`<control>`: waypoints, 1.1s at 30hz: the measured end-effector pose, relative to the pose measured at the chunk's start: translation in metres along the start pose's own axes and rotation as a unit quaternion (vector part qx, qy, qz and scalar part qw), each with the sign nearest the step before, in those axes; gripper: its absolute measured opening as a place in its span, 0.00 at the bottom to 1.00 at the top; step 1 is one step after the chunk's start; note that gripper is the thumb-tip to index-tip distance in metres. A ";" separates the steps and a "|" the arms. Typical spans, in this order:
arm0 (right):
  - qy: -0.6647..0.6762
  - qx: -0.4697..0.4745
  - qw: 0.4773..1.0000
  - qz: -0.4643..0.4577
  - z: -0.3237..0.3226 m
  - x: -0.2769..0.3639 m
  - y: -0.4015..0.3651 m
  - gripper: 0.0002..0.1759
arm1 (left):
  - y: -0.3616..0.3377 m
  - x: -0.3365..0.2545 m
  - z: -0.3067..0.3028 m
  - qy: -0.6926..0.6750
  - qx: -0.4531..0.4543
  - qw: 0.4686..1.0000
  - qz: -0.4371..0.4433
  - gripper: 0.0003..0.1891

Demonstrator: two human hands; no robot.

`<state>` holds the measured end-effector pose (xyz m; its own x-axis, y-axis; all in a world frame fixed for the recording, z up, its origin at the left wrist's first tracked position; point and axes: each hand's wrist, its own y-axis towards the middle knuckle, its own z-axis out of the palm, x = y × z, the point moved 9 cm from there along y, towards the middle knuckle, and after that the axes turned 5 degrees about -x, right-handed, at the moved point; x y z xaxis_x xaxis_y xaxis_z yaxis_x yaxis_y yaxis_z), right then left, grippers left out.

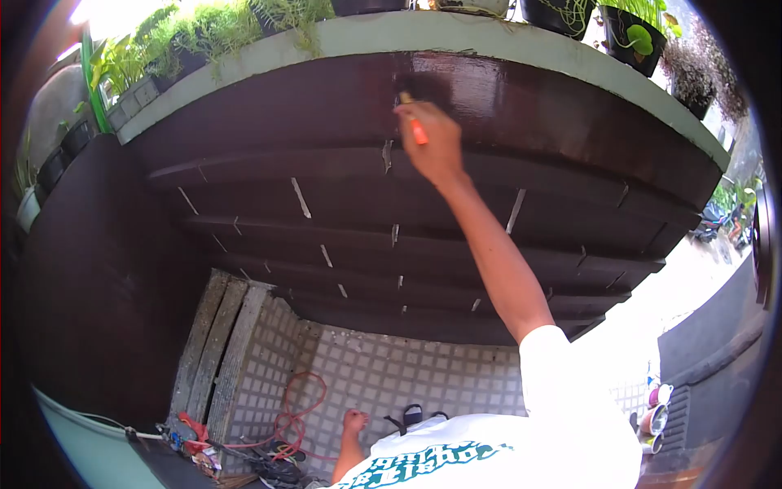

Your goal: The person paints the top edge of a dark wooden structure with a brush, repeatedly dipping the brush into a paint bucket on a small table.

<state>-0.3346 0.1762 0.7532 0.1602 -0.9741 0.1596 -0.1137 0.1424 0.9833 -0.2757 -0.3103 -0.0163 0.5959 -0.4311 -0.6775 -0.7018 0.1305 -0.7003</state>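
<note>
My right hand [436, 147] is raised at arm's length and closed around a paintbrush with an orange handle [419, 131]. The brush's tip [405, 98] is at the upper band of a dark brown wall [285, 106], just left of a shiny, wet-looking patch [468, 81]. Whether the bristles touch the wall is blurred. Low in the view, my left hand [355, 420] hangs beside my body with its fingers curled in, and nothing shows in it.
Potted plants [631, 37] line the pale green ledge [358, 34] above the wall. Wooden planks [216, 342] lean at the left. On the tiled floor [358, 359] lie a red hose or cord [301, 416] and a dark sandal [414, 414]. Several cans [654, 420] stand at the right.
</note>
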 end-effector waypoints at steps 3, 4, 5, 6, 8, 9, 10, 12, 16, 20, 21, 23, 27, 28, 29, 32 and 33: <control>0.077 -0.026 0.996 0.018 0.009 0.001 0.003 0.08 | -0.024 0.009 0.022 0.043 0.032 0.999 0.001 0.08; 0.109 -0.005 0.989 0.104 -0.001 -0.009 0.003 0.08 | -0.029 0.012 0.026 0.056 0.042 0.997 -0.006 0.07; 0.100 -0.035 0.989 0.104 -0.017 -0.019 0.004 0.08 | -0.032 0.016 0.023 0.041 0.039 0.998 -0.017 0.06; 0.089 -0.062 0.988 0.106 -0.037 -0.033 0.002 0.08 | -0.035 0.021 0.017 0.027 0.038 0.998 -0.031 0.05; 0.051 -0.094 0.989 0.098 -0.082 -0.048 -0.004 0.08 | -0.041 0.046 0.002 0.020 0.031 0.998 -0.053 0.01; 0.028 -0.104 0.991 0.083 -0.104 -0.050 -0.001 0.08 | -0.033 0.056 -0.006 0.026 0.024 0.998 -0.053 0.01; 0.012 -0.107 0.990 0.090 -0.122 -0.063 -0.001 0.08 | -0.031 0.054 -0.008 0.030 0.017 0.998 -0.051 0.03; -0.028 -0.121 0.986 0.110 -0.158 -0.079 -0.006 0.09 | -0.042 0.051 -0.018 0.066 0.013 0.997 -0.049 0.05; -0.129 -0.174 0.970 0.109 -0.217 -0.074 0.000 0.09 | -0.040 0.044 -0.028 0.111 0.010 0.992 -0.055 0.10; -0.176 -0.156 0.966 0.106 -0.209 -0.060 0.014 0.08 | -0.020 0.034 -0.022 0.127 -0.026 0.991 -0.035 0.10; -0.184 -0.147 0.967 0.097 -0.198 -0.055 0.019 0.08 | -0.014 0.029 -0.020 0.121 -0.041 0.991 -0.033 0.11; -0.195 -0.115 0.970 0.087 -0.165 -0.044 0.025 0.08 | -0.004 0.017 -0.016 0.138 -0.070 0.988 0.004 0.11; -0.192 -0.112 0.975 0.026 -0.095 -0.022 0.029 0.07 | 0.014 -0.012 -0.028 0.187 -0.128 0.968 0.111 0.14; -0.186 -0.107 0.977 0.018 -0.074 -0.017 0.030 0.08 | 0.020 -0.014 -0.036 0.187 -0.120 0.970 0.100 0.14; -0.185 -0.096 0.978 0.007 -0.053 -0.009 0.032 0.08 | 0.026 -0.014 -0.046 0.188 -0.112 0.972 0.088 0.15; -0.186 -0.060 0.980 -0.023 0.014 0.022 0.039 0.08 | 0.036 -0.010 -0.090 0.150 -0.078 0.985 0.030 0.13; -0.188 -0.045 0.981 -0.030 0.038 0.032 0.042 0.08 | 0.040 -0.011 -0.101 0.121 -0.062 0.991 -0.003 0.13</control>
<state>-0.3712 0.1445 0.7963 -0.2117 -0.9745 0.0740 -0.0247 0.0810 0.9964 -0.3496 -0.3901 -0.0143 0.4999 -0.6343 -0.5897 -0.7502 0.0232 -0.6608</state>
